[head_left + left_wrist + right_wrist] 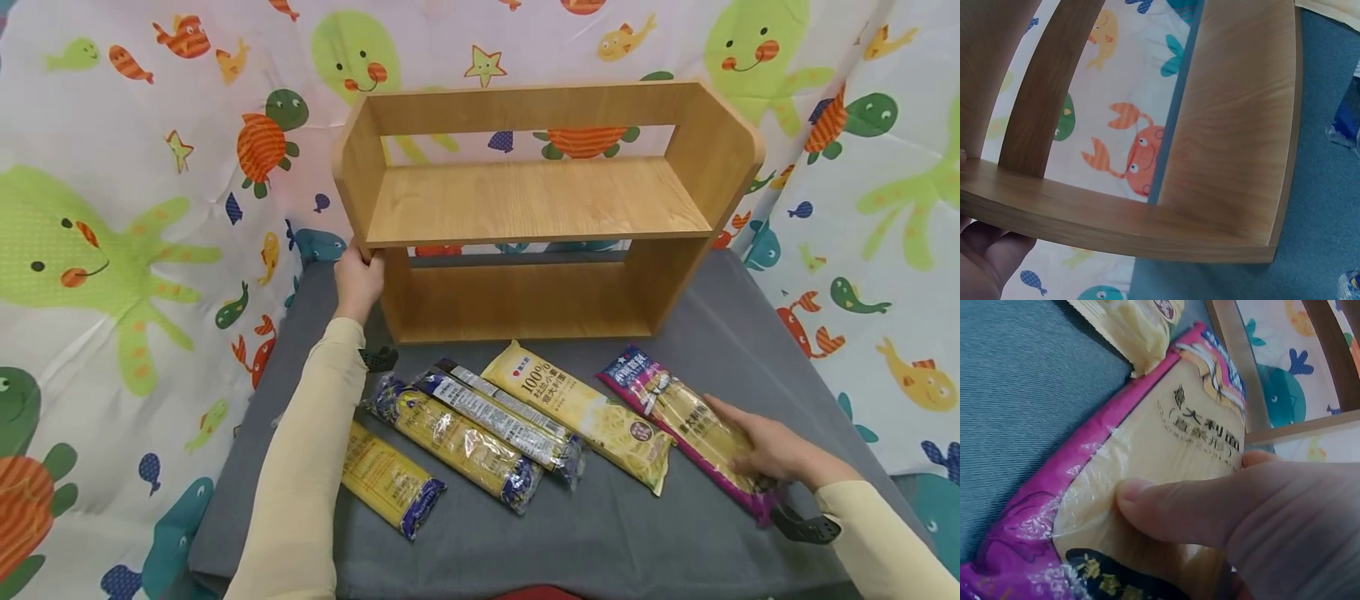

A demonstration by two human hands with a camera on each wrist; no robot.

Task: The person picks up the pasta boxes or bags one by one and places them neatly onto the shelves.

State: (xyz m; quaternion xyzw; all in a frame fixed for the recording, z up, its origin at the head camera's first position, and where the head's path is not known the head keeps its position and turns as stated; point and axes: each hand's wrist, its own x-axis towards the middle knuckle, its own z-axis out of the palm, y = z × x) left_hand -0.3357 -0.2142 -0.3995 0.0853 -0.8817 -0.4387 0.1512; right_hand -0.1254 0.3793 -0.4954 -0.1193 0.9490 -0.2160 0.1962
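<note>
A two-tier wooden shelf [540, 200] stands at the back of the grey-covered table. My left hand [358, 282] grips its left side panel; in the left wrist view, fingers [1007, 253] curl round the panel's edge. At the right, my right hand [765, 442] holds a purple-edged packet of spaghetti [686, 417]. The thumb [1138, 490] presses on the clear front of the packet in the right wrist view, while the other fingers are mostly hidden behind it. Left of that packet lies a yellow pasta packet [581, 412], its lower end close beside it.
Further left lie several more pasta packets, among them a blue-ended one [457, 437], one with a white label [498, 417] and a yellow one [390, 479] near the left forearm. A sea-animal patterned cloth [135, 250] hangs behind and on both sides of the table [600, 542].
</note>
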